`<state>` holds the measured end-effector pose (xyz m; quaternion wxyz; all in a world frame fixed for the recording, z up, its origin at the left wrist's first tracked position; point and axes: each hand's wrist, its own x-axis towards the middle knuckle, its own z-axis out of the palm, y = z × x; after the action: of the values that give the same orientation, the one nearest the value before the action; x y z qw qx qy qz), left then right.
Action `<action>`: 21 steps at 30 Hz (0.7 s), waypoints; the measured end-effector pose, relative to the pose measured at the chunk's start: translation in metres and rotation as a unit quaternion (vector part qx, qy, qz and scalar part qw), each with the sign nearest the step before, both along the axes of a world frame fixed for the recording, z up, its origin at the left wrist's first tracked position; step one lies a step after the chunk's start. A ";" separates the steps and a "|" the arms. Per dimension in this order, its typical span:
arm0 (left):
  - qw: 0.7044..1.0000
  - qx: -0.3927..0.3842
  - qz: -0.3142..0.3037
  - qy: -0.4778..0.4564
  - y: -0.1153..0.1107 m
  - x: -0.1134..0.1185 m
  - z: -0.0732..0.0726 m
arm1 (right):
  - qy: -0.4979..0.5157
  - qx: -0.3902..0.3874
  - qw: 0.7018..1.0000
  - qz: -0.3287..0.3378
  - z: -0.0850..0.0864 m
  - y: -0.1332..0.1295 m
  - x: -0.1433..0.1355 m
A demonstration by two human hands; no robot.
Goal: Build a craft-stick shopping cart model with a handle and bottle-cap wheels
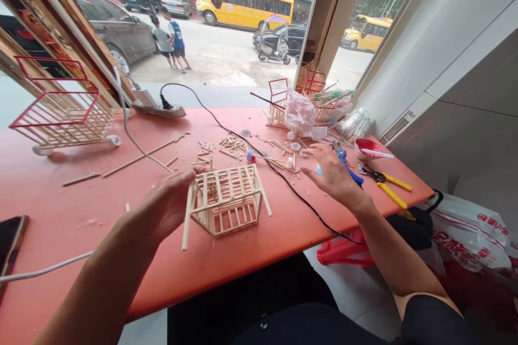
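Note:
My left hand is closed on the left end of a small cart frame made of pale wooden sticks. The frame is tilted just above or on the table; which one I cannot tell. Two longer sticks jut downward at its ends. Some of the left fingers are hidden behind it. My right hand hovers over the right part of the table with fingers spread and nothing held. Close to its fingertips lie white plastic rings, and blue-handled pliers lie partly behind it.
Cut sticks are scattered mid-table. A black cable crosses it. A finished stick cart with red rims stands left. Yellow-handled cutters, a red bowl and more carts behind a pink plastic bag are right. A phone lies left.

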<state>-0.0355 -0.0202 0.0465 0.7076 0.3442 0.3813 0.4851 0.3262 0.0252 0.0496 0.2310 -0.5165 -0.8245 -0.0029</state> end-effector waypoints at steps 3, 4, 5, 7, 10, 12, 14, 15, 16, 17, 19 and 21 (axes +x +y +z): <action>1.000 0.008 0.013 -0.007 -0.001 0.002 0.001 | 0.014 -0.087 0.995 0.040 -0.013 0.024 -0.024; 1.000 0.014 0.012 -0.010 -0.001 0.003 0.001 | 0.014 -0.112 0.993 0.026 -0.018 0.031 -0.028; 1.000 0.020 0.010 -0.014 -0.001 0.003 0.001 | 0.013 -0.123 0.992 0.018 -0.021 0.037 -0.031; 0.999 0.028 -0.005 -0.023 0.001 0.004 0.000 | 0.016 -0.128 0.992 0.013 -0.025 0.046 -0.032; 0.998 0.041 -0.030 -0.026 0.004 0.004 -0.001 | 0.032 -0.115 0.993 0.011 -0.020 0.051 -0.026; 0.998 0.045 -0.016 -0.031 0.004 0.005 -0.001 | 0.057 -0.100 0.993 0.000 -0.010 0.052 -0.022; 0.998 0.050 -0.007 -0.033 0.003 0.006 0.000 | 0.123 -0.089 0.988 -0.002 0.003 0.053 -0.022; 0.998 0.053 -0.009 -0.031 0.002 0.006 0.000 | 0.171 -0.093 0.981 0.011 0.011 0.052 -0.024; 0.998 0.055 -0.013 -0.029 0.002 0.007 0.001 | 0.212 -0.098 0.972 0.034 0.018 0.051 -0.028; 0.998 0.058 -0.016 -0.025 0.002 0.007 0.001 | 0.240 -0.103 0.963 0.064 0.026 0.050 -0.034; 0.998 0.062 -0.018 -0.014 0.002 0.006 0.002 | 0.269 -0.113 0.949 0.121 0.038 0.046 -0.049; 0.998 0.064 -0.009 -0.001 0.003 0.006 0.003 | 0.287 -0.117 0.935 0.173 0.045 0.040 -0.064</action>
<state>-0.0290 -0.0172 0.0497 0.6892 0.3915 0.3456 0.5023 0.2620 0.0650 0.0950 0.3929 -0.3677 -0.7942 0.2822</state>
